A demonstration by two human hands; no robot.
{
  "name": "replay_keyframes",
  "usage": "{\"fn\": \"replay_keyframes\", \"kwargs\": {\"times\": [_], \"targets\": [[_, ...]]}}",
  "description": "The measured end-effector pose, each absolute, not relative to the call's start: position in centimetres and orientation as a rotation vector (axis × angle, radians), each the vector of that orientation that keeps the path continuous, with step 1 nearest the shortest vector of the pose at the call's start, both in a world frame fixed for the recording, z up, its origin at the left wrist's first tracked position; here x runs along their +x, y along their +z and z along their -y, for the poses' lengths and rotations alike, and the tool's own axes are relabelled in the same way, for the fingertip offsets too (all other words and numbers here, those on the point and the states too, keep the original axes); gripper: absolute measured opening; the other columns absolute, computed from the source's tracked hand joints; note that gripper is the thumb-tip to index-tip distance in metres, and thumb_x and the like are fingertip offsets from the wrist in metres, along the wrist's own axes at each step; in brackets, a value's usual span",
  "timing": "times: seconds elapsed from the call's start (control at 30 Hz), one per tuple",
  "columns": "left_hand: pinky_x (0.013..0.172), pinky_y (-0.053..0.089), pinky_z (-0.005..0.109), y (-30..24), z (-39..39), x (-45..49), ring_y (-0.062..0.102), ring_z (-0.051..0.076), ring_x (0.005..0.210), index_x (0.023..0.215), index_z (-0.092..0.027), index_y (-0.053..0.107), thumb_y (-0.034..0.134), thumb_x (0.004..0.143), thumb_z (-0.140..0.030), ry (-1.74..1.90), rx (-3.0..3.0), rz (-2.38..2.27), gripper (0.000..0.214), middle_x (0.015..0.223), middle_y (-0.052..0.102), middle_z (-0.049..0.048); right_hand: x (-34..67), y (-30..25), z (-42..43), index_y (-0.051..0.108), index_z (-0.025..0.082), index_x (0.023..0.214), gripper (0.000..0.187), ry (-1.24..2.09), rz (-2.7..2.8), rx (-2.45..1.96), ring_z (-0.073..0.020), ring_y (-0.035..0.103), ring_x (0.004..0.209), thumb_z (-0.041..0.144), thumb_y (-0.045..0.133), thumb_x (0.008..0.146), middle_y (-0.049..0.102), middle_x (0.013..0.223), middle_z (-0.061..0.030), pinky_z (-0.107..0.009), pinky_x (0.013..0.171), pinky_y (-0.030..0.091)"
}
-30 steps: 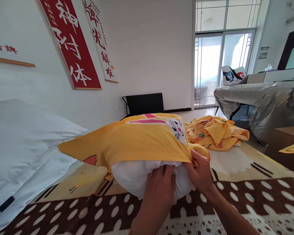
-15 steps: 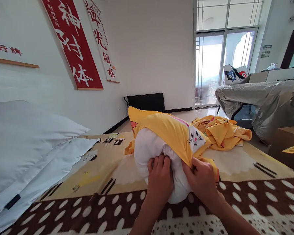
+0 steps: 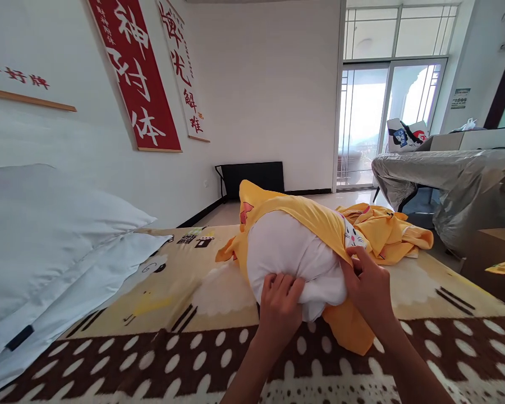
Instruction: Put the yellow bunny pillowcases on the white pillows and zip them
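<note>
A plump white pillow [image 3: 292, 244] lies on the patterned blanket, partly inside a yellow pillowcase [image 3: 307, 207] with a white cat-like face printed near its right edge. The pillow's near end bulges out of the case opening. My left hand [image 3: 281, 300] is closed on the pillow's near end, fingers curled into the white fabric. Pinched in my right hand [image 3: 368, 280] is the case's edge, just below the printed face. A yellow flap of the case hangs under the pillow toward me. The fingertips of my right hand are partly hidden by the cloth.
Crumpled yellow fabric [image 3: 389, 233] lies behind on the right of the blanket [image 3: 219, 292]. White pillows [image 3: 46, 241] are stacked at the left by the wall. A cardboard box [image 3: 492, 258] and a plastic-covered table [image 3: 446, 168] stand at the right.
My right hand has moved right and up, drawing the case edge with it. The pillow has shifted slightly right and more white shows. The yellow flap underneath is now exposed.
</note>
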State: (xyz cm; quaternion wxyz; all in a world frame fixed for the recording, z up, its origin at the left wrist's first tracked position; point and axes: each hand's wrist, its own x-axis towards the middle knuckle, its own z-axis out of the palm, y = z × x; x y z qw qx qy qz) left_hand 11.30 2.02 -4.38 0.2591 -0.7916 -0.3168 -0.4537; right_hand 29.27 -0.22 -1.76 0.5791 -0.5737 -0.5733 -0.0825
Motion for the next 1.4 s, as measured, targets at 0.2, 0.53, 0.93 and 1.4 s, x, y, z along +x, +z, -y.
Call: {"fn": "replay_keyframes", "kwargs": {"times": [0.2,0.53,0.93,1.4], "targets": [[0.060,0.033,0.029,-4.2,-2.0,10.5,0.047,0.018,0.060,0.075,-0.019,0.046,0.039,0.059,0.003,-1.258,-2.073,0.903,0.028,0.061,0.050,0.0024,28.9,-1.6,0.5,0.056,0.019,0.103,0.025,-0.506,1.372,-1.289,-0.0134,0.052,0.053,0.023,0.047,0.079,0.057,0.066,0.0010,-0.024,0.054,0.040],[0.059,0.035,0.027,-2.8,-2.7,7.8,0.047,0.018,0.061,0.081,-0.019,0.045,0.039,0.066,0.001,-1.367,-1.987,0.905,0.026,0.064,0.053,0.0019,26.4,-0.6,3.9,0.057,0.020,0.086,0.013,-0.729,2.109,-0.879,-0.0192,0.053,0.105,0.009,0.049,0.086,0.064,0.099,-0.0040,-0.039,0.093,0.029],[0.058,0.034,0.027,-3.2,-3.1,8.1,0.044,0.017,0.059,0.080,-0.018,0.047,0.039,0.065,0.002,-1.379,-1.992,0.858,0.027,0.062,0.052,0.0013,22.2,-5.3,1.5,0.064,0.018,0.088,0.014,-0.847,1.962,-1.261,-0.0233,0.042,0.101,0.012,0.054,0.081,0.059,0.098,-0.0075,-0.039,0.086,0.025],[0.060,0.038,0.025,-3.0,-3.7,5.9,0.049,0.018,0.065,0.087,-0.018,0.050,0.045,0.064,-0.001,-1.474,-1.894,0.985,0.029,0.070,0.056,0.0020,22.0,-3.2,4.4,0.064,0.014,0.094,0.025,-0.833,2.027,-0.775,-0.0182,0.048,0.097,0.012,0.039,0.090,0.062,0.100,-0.0063,-0.035,0.086,0.030]]}}
